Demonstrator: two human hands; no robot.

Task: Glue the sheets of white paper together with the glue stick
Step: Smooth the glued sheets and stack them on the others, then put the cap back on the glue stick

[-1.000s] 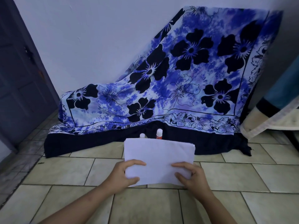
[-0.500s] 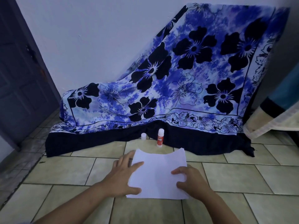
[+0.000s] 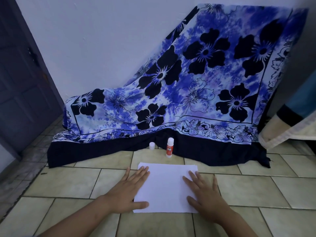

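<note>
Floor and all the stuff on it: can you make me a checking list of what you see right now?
Surface: tiled floor, bare around the work.
Job's things: white paper flat on the floor; glue stick upright behind it, apart; small white cap beside the stick.
Clutter: nothing seen.
Grippers: left hand and right hand open, palms flat on the paper's sides.
Cables: nothing seen.
Surroundings: flowered cloth draped against the wall; door at left.

glue stick (image 3: 169, 147) label too small to read; floral cloth (image 3: 188, 93) hides whatever it drapes.
</note>
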